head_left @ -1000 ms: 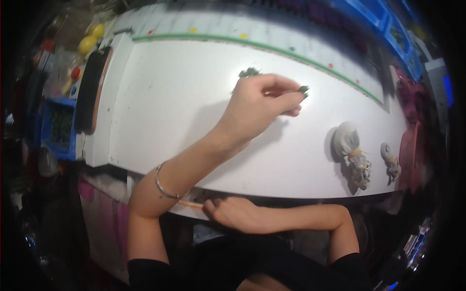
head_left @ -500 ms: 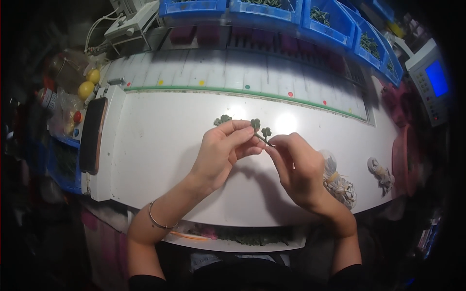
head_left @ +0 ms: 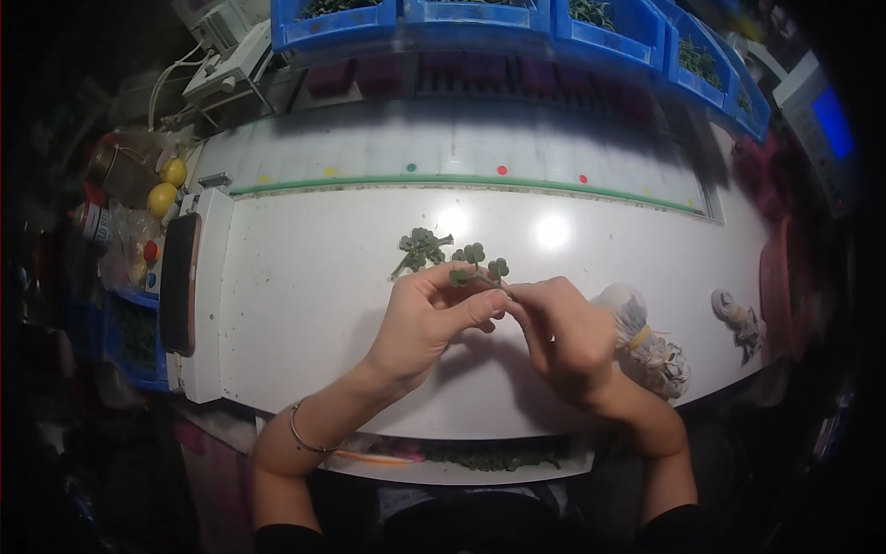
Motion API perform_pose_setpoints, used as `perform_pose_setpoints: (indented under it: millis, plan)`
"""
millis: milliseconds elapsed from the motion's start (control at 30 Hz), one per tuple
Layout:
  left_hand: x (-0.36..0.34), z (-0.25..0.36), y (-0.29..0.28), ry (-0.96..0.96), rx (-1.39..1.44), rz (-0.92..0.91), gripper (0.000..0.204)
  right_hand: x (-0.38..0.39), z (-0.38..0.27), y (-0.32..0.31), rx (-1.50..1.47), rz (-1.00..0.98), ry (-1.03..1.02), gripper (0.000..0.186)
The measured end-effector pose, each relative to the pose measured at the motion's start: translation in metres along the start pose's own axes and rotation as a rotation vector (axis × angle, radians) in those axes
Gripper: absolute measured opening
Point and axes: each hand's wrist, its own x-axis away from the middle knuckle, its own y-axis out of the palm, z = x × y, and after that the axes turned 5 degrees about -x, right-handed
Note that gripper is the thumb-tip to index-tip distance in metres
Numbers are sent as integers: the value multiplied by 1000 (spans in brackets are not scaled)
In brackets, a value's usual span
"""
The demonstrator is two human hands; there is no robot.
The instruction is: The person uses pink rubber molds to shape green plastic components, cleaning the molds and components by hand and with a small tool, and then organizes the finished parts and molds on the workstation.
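Observation:
Over the middle of the white tabletop, my left hand (head_left: pixel 415 323) and my right hand (head_left: pixel 568 328) hold one small green sprig (head_left: pixel 473 253) between them. The sprig has several rounded, clover-like leaf clusters, and it looks artificial. My left thumb and fingers pinch its stem, leaves standing above them. The right fingertips meet at the stem's right end; whether they hold anything else there is hidden. Just beyond my left hand, a small pile of similar green sprigs (head_left: pixel 423 247) lies on the table.
Two tied white bundles (head_left: pixel 651 351) lie right of my right hand. A phone (head_left: pixel 180 286) rests at the left edge. Blue bins (head_left: pixel 480 17) of greenery stand along the back. Below the table's front edge, an open drawer (head_left: pixel 544 471) holds green pieces. A pink basin (head_left: pixel 783 295) is at right.
My left thumb has slid along the stem toward the right fingertips, and more of the sprig's leaves show. The whole view has shifted slightly, and the pile behind is more visible.

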Motion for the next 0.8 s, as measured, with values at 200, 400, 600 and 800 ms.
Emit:
perform_pose_setpoints:
  millis: [200, 400, 600, 800]
  plan:
    - [0, 1, 1, 15, -101, 5, 12, 3, -1, 0, 2, -11, -14, 15]
    - [-1, 2, -2, 170, -163, -62, 10, -7, -6, -19, -892, -241, 832, 9]
    - [-2, 7, -6, 334, -259, -220, 12, -5, 12, -17, -1640, -445, 1046, 18]
    - [-1, 10, -9, 423, -350, -340, 14, -1, 13, -11, -1898, -569, 1049, 22]
